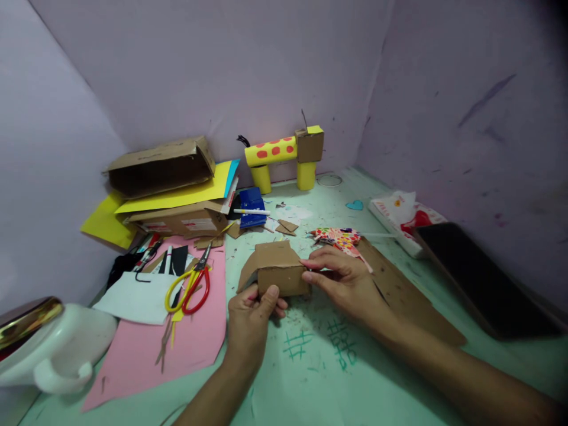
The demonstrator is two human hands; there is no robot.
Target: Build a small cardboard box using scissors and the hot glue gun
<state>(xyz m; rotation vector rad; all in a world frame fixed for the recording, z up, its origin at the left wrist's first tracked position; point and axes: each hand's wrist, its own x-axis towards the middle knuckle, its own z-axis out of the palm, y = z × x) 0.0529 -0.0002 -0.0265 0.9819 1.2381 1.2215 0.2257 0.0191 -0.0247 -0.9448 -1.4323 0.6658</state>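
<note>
A small folded piece of brown cardboard [277, 266] is held just above the green tabletop, bent into a box-like shape. My left hand [252, 310] grips its lower front edge, thumb on the front face and fingers underneath. At the upper right corner of the cardboard, my right hand [341, 278] pinches with thumb and index finger. Whether anything small sits in that pinch is hard to make out. Behind my right hand lies a patterned fabric piece [337, 236], next to a flat cardboard sheet [403, 290].
Scissors [195, 284] rest on pink paper [177, 349] at left, near a white mug [66, 343]. Cardboard boxes [177, 219] and yellow paper stand behind. A yellow spotted cardboard animal [275, 151] stands by the wall. A dark phone [479, 278] leans on a white packet [394, 219] at right.
</note>
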